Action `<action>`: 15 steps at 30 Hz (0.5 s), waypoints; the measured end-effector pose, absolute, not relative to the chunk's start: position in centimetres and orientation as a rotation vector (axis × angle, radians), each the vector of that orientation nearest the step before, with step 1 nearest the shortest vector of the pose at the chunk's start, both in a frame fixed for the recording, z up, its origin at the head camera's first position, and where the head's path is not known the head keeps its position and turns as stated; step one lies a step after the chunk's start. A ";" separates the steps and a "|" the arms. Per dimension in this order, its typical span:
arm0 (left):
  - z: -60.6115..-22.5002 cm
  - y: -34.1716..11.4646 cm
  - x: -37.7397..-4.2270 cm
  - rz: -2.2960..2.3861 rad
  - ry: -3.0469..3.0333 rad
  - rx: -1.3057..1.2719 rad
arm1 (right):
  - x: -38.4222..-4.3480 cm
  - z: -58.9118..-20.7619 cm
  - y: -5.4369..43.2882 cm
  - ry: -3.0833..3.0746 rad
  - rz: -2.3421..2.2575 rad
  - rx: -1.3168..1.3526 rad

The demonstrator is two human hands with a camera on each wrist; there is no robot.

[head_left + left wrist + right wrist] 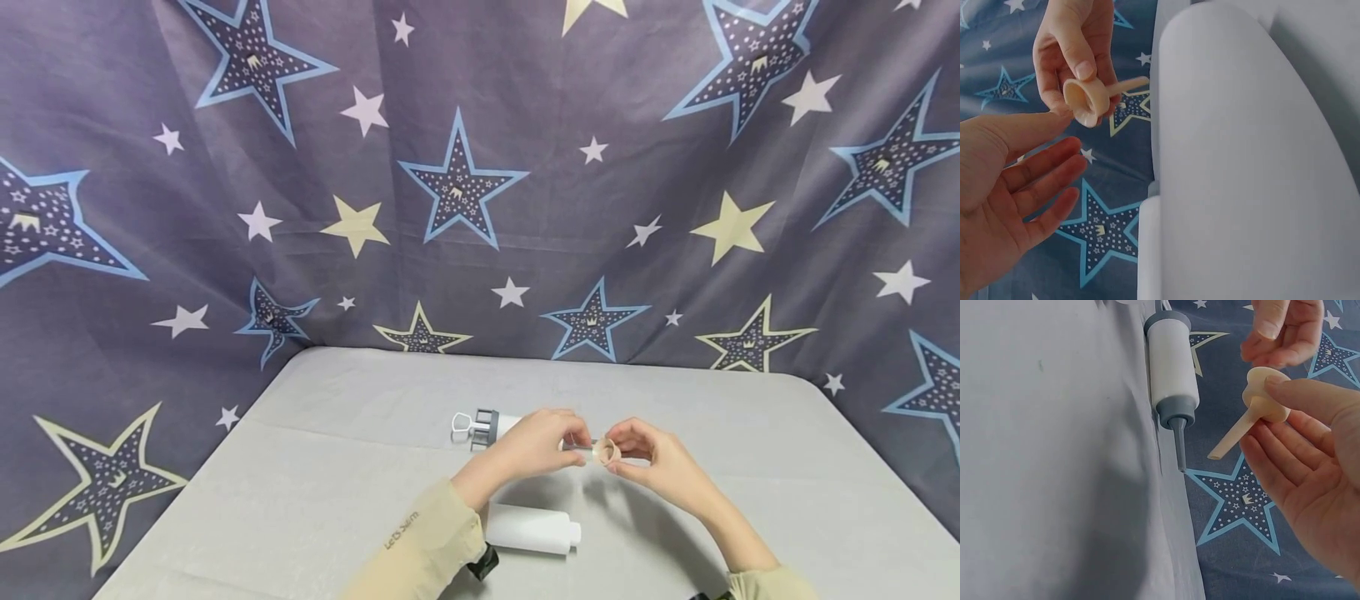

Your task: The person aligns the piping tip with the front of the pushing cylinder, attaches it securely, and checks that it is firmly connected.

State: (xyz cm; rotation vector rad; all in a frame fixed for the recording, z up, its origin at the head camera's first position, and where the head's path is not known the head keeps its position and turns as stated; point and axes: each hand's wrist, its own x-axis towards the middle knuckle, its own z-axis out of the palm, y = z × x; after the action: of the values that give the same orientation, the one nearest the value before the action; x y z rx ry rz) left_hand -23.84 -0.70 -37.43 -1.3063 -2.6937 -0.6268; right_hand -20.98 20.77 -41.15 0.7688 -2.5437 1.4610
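Observation:
A small beige funnel (1088, 100) with a narrow spout is held in the air above the table by my right hand (1316, 444), thumb on one side and fingers on the other. My left hand (1016, 181) is beside the funnel's wide mouth, its fingers loosely spread and gripping nothing; whether a fingertip touches the rim, I cannot tell. Behind the left hand lies a syringe-like dispenser (1172, 362) with a white barrel, grey ends and a grey tapered nozzle. The left hand hides part of its barrel in the head view.
A white plastic bottle (528, 529) lies on its side near the left forearm, its neck pointing right. The dispenser's white loop handle (462, 423) points left. A pale cloth covers the table (337, 475), and a starred curtain (525, 208) hangs behind it.

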 end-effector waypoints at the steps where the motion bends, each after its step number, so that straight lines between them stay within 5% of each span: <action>1: -37.5 -0.9 -23.9 -0.619 -2.703 -1.308 | -20.9 -41.1 20.8 -2.553 1.456 0.763; 15: -38.2 -3.1 -23.2 -0.522 -2.859 -1.288 | -19.9 -41.6 21.1 -2.619 1.352 0.815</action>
State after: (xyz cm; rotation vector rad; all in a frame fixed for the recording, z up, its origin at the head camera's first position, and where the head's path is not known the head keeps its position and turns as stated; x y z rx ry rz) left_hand -23.22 -3.07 -38.24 -1.2877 -2.8593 -0.5225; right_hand -19.93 21.14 -41.58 0.8146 -2.6187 1.3523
